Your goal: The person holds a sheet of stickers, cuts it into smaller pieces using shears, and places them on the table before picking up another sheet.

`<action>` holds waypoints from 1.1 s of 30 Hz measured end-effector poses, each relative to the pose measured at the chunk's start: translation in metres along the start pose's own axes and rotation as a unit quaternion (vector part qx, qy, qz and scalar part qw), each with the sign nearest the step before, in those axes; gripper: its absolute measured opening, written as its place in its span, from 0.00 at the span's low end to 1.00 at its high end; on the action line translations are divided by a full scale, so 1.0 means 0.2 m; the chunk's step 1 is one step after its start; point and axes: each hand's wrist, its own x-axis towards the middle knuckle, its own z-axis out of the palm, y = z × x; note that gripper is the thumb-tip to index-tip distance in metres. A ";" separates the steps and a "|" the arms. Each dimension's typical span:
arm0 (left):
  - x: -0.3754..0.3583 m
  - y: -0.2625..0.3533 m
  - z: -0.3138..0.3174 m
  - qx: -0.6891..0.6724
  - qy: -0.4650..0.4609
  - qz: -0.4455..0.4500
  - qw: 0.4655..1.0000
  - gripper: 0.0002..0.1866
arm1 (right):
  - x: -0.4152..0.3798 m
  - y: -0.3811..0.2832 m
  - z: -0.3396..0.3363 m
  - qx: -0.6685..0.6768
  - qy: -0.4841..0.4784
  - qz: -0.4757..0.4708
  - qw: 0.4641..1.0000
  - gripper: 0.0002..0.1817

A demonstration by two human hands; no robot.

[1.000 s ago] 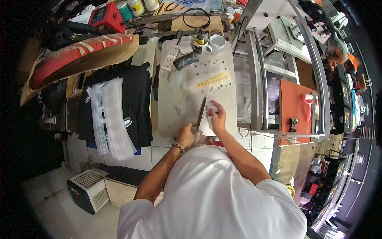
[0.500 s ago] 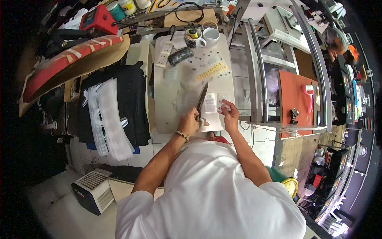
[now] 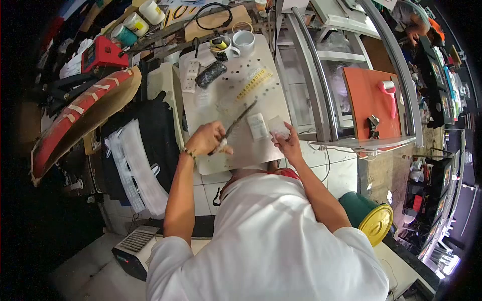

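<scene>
My left hand point(image 3: 208, 139) is closed on the handles of dark scissors point(image 3: 238, 122), whose blades point up and to the right over the light table point(image 3: 236, 155). In my right hand point(image 3: 288, 143) is a small translucent sheet point(image 3: 278, 128), pinched near the table's right edge. Between the hands a white printed piece point(image 3: 258, 126) lies on the table. Farther up are yellow lettering point(image 3: 253, 85), small dark dots, a black wrapped bundle point(image 3: 211, 74), a white power strip point(image 3: 191, 76) and white mugs point(image 3: 244, 43).
Black fabric with white strips point(image 3: 143, 168) lies at the left, below a red curved piece point(image 3: 75, 113). At the right are a metal frame point(image 3: 314, 65) and an orange board point(image 3: 369, 100). A green bin with a yellow lid point(image 3: 376, 224) stands lower right. Another person point(image 3: 411, 25) is at upper right.
My left hand has moved left with the scissors, away from the printed piece, and the blades now tilt more to the right. The camera view has shifted, showing more of the green bin.
</scene>
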 end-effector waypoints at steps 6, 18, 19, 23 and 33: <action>0.34 0.08 -0.06 0.063 0.139 0.084 0.985 0.23 | 0.05 0.00 -0.01 -0.107 -0.018 0.045 0.993 0.11; 0.98 0.10 -0.20 0.435 0.166 0.231 0.854 0.15 | -0.01 0.02 -0.06 -0.067 -0.026 0.053 0.996 0.12; 1.00 0.10 -0.19 0.433 0.160 0.238 0.854 0.15 | -0.03 0.00 -0.06 -0.067 -0.016 0.053 0.996 0.12; 1.06 0.06 -0.20 0.435 0.128 0.234 0.860 0.18 | -0.08 -0.10 -0.01 -0.007 -0.017 0.104 0.994 0.15; 0.73 0.03 -0.18 0.183 0.251 0.112 0.944 0.20 | -0.08 -0.14 0.06 -0.014 -0.029 0.103 0.994 0.09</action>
